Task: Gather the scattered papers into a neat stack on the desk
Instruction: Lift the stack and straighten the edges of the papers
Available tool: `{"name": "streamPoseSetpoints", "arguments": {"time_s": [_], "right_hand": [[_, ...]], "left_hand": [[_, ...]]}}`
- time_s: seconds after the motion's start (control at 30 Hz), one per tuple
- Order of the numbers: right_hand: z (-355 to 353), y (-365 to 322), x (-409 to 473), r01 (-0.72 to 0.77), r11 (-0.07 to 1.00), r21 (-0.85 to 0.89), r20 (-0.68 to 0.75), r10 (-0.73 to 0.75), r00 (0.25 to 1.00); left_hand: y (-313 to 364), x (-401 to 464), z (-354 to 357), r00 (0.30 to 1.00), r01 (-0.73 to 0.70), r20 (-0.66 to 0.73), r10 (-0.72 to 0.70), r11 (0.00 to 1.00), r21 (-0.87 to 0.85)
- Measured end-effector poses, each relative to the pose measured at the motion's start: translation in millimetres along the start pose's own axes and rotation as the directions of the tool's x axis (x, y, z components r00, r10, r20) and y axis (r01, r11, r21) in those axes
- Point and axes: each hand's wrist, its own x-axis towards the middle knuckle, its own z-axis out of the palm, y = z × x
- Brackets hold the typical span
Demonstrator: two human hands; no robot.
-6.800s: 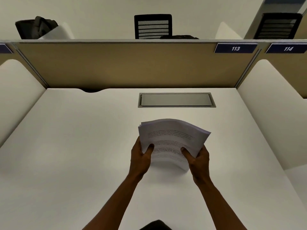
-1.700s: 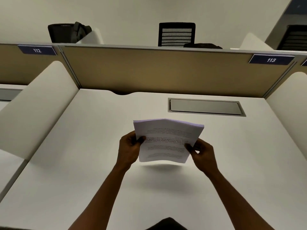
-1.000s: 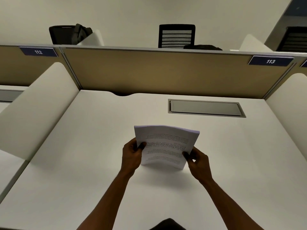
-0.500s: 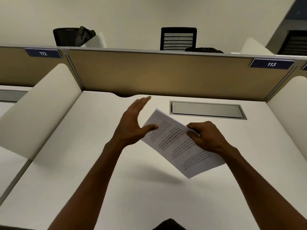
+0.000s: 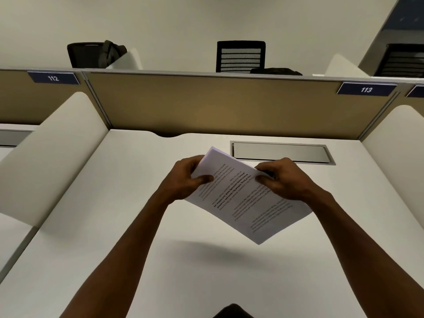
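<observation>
A stack of white printed papers hangs in the air above the white desk, turned diagonally so one corner points at me. My left hand grips its far left edge, thumb on top. My right hand holds the far right edge, fingers curled over the sheets. The stack casts a shadow on the desk below. No loose sheets lie on the desk.
A grey metal cable flap is set into the desk behind the papers. A tan partition closes the back, with white side dividers left and right. Black chairs stand beyond it.
My left hand, open and off the papers half a second ago, has closed on the stack's left edge. Before that both hands held the stack squarely; it now sits turned diagonally and higher.
</observation>
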Motion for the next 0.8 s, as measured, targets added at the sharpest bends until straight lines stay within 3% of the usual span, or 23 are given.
{"name": "streamPoseSetpoints", "arguments": {"time_s": [0.13,0.27,0.4,0.5,0.53,0.63,0.8], "right_hand": [[-1,7,1,-0.033,0.992,0.123,0.061,0.026,0.998],[-12,47,-24,-0.226,0.926,0.302,0.227,0.161,0.961],[25,76,-58,-0.312,0.675,0.669,0.331,0.106,0.938],[65,68,-63,-0.267,0.434,0.860,0.191,0.211,0.959],[74,65,-62,-0.246,0.418,0.875,0.131,0.284,0.950],[95,60,-56,-0.267,0.507,0.820,0.012,0.451,0.893],[129,58,-55,-0.328,0.540,0.776,-0.054,0.574,0.817]], "left_hand": [[-8,-3,8,0.994,-0.047,-0.105,0.031,0.986,-0.157],[-24,-17,4,0.980,-0.005,-0.192,-0.054,0.956,-0.294],[-48,-31,1,0.961,0.043,-0.228,-0.159,0.896,-0.443],[-60,-35,8,0.954,0.054,-0.222,-0.204,0.840,-0.539],[-63,-36,12,0.953,0.056,-0.219,-0.210,0.833,-0.551],[-75,-38,21,0.950,0.072,-0.214,-0.226,0.828,-0.556],[-97,-45,34,0.939,0.113,-0.203,-0.279,0.805,-0.583]]}}
